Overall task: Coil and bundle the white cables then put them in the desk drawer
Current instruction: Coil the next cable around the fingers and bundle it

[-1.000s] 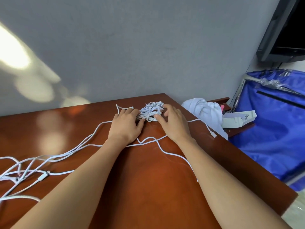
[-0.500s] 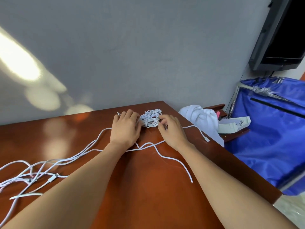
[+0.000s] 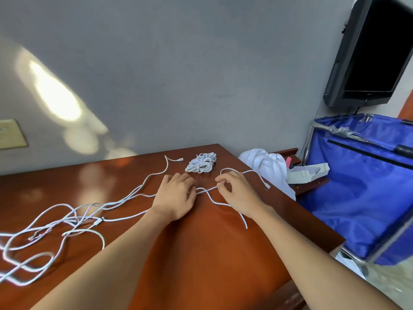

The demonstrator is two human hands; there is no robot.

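Note:
A coiled bundle of white cables [image 3: 201, 164] lies by itself near the far edge of the brown desk [image 3: 201, 253]. Both hands sit just in front of it, not touching it. My left hand [image 3: 175, 195] rests palm down on a loose white cable [image 3: 125, 217] that runs out to the left. My right hand [image 3: 239, 191] pinches the same stretch of loose cable between thumb and forefinger; a loop with a connector end [image 3: 267, 186] curves past its far side. More loose white cables [image 3: 44, 238] lie tangled at the desk's left. No drawer is in view.
Another cable end with a plug [image 3: 180, 159] lies left of the bundle. Off the desk's right edge are a white cloth [image 3: 266, 163], a white box [image 3: 308, 172] on a low shelf, and a blue cart [image 3: 368, 186]. A television [image 3: 375, 52] hangs at the upper right.
Both hands have let go of the coiled bundle and drawn back toward me onto the loose cable. The bundle stays at the far edge.

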